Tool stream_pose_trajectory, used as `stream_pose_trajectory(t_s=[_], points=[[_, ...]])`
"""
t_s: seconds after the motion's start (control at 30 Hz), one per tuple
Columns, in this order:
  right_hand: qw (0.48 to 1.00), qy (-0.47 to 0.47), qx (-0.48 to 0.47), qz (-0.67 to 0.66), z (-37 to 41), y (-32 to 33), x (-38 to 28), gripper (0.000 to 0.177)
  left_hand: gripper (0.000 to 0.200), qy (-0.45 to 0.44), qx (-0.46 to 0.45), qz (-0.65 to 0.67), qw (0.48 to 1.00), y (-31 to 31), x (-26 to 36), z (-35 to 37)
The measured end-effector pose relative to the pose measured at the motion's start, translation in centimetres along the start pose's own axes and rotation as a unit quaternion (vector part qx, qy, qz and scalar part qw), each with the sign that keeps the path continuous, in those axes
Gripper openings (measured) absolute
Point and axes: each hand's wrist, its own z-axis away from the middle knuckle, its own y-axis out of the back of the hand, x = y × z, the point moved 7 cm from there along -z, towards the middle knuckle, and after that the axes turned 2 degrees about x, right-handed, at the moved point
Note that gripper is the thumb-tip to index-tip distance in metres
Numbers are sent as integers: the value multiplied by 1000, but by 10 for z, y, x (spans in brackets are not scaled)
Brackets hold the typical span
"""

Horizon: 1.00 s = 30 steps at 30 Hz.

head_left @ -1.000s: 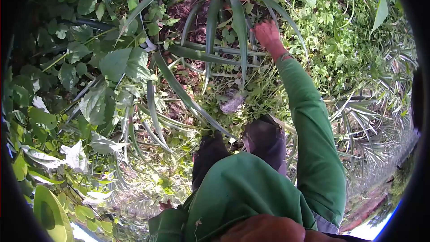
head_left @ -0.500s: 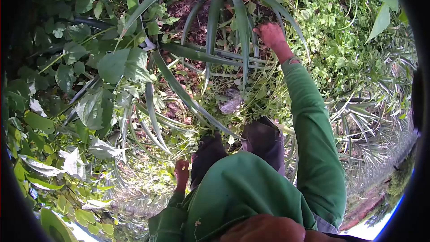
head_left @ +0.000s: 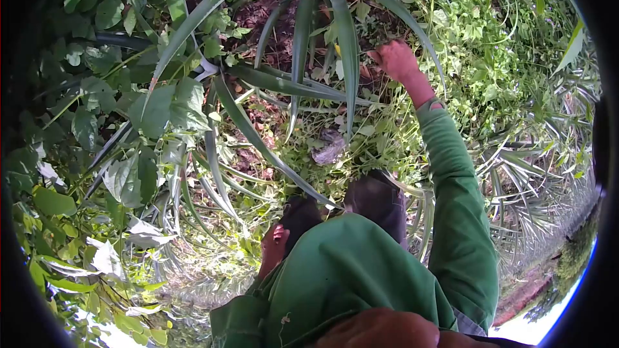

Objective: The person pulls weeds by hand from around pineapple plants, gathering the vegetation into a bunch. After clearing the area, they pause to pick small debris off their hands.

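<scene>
My right hand (head_left: 396, 60) is closed low among green weeds (head_left: 461, 58), just right of a large spiky plant with long strap-like leaves (head_left: 348, 32), which looks like a pineapple plant. Whatever its fingers may grip is too small and hidden to make out. One drooping leaf passes close by its knuckles. My left hand (head_left: 276, 240) has its fingers curled in beside my left trouser leg (head_left: 300, 220), and nothing shows in it.
A crumpled, clear-looking plastic piece (head_left: 329, 147) lies on the ground before my feet. Broad-leaved bushes (head_left: 103, 103) crowd the left side. More spiky plants (head_left: 522, 174) stand at the right. Brown soil (head_left: 278, 32) shows beneath the large plant.
My right hand has shifted slightly right and down, still closed. My left hand has moved right, closer in against my leg.
</scene>
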Motion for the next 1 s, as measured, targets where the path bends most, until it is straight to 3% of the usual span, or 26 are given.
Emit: stream_pose_trajectory(t_s=[0.07, 0.13, 0.2, 0.3, 0.37, 0.43, 0.57, 0.63, 0.73, 0.93, 1.0], points=[[1000, -7, 0, -13, 0, 4, 3, 53, 35, -38, -97, 53, 993, -33, 8, -27], [1000, 5, 27, -10, -2, 9, -2, 51, 37, -159, -77, 7, 984, -34, 123, -10], [999, -8, -8, -45, 2, 24, -8, 50, 37, -197, -82, -6, 977, -50, 161, -24], [996, 3, 65, -55, 5, 28, -7, 50, 36, -317, -87, -26, 944, -87, 192, -58], [998, -17, 14, -57, 7, 18, -4, 52, 37, -379, -67, 2, 923, -105, 239, -72], [998, -8, -4, -60, 7, 16, -2, 53, 40, -432, -54, -50, 899, -130, 278, -94], [998, 7, -3, -69, 6, 16, -1, 51, 49, -454, -61, 25, 889, -168, 363, -128], [998, 13, 4, -69, 6, 18, 3, 50, 54, -546, 10, 20, 838, -185, 402, -141], [996, 29, -7, -84, 3, 16, 2, 47, 56, -545, 5, 32, 838, -200, 454, -159], [996, 57, -56, -40, 1, 6, 2, 36, 45, -610, 61, -114, 782, -226, 484, -198], [996, 60, -53, -33, 7, -1, -1, 37, 33, -558, -16, -221, 799, -239, 480, -209]])
